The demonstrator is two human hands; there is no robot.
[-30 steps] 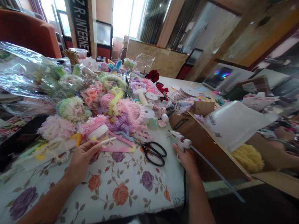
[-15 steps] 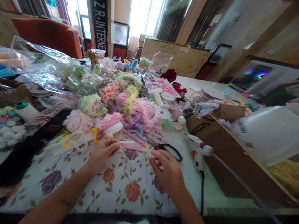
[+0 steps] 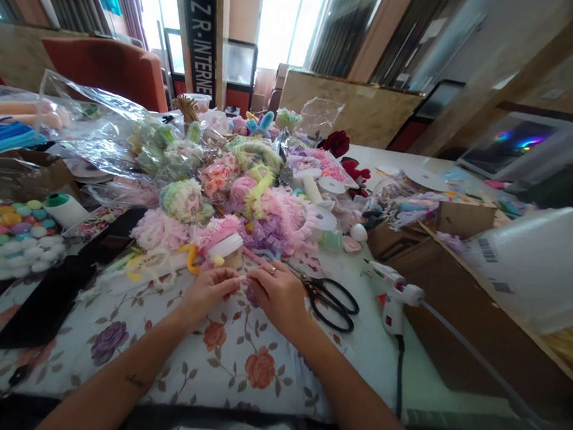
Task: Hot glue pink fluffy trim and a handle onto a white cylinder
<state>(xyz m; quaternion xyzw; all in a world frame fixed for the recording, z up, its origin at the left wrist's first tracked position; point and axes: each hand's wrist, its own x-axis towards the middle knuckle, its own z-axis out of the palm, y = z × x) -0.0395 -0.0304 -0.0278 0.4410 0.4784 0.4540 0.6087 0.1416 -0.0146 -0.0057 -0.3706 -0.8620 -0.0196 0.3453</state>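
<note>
My left hand [image 3: 212,292] is closed in a pinch on a thin white strip [image 3: 242,279], of which only a small bit shows between the fingertips. My right hand [image 3: 282,300], with a ring on one finger, meets it there, its fingertips closed on the strip's other end. Both hands are just above a floral cloth [image 3: 178,359]. Black-handled scissors [image 3: 333,303] lie right of my right hand, blades partly hidden behind it. Beyond the hands sit a white spool [image 3: 224,244] and a bent orange-yellow fuzzy stem [image 3: 191,260].
A white glue gun [image 3: 390,294] with its cord stands at right, beside a cardboard box [image 3: 449,309]. Pastel yarn and trims [image 3: 276,221] are heaped behind the hands. At left are a black phone-like slab [image 3: 42,307], pompoms [image 3: 7,247] and a thread cone [image 3: 66,212].
My right hand has moved left from beside the scissors to meet my left hand at the strip. The scissors' handles are now uncovered. The view has shifted slightly.
</note>
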